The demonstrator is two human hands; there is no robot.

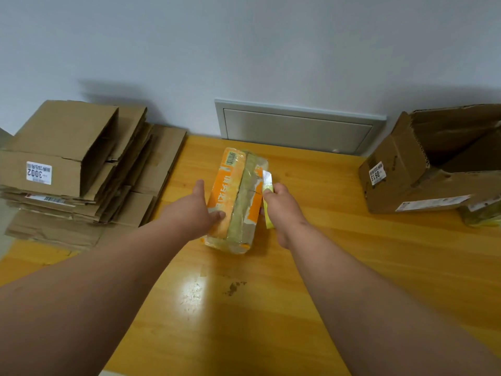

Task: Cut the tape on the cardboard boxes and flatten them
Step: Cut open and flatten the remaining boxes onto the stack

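A small orange and white box (230,191), wrapped in clear tape, lies on the wooden table (311,267) in the middle of the view. My left hand (193,210) rests on the box's left side, thumb across its top and fingers reaching along the edge. My right hand (282,207) grips a yellow utility knife (267,185) at the box's right edge. The bare blade points away from me, next to the box's upper right corner. A wide strip of tape runs lengthwise down the box's top.
A stack of flattened cardboard boxes (73,169) covers the table's left side. An open brown box (433,164) with torn flaps stands at the right, a small taped item (481,214) beside it. A grey wall panel (298,128) sits behind the table.
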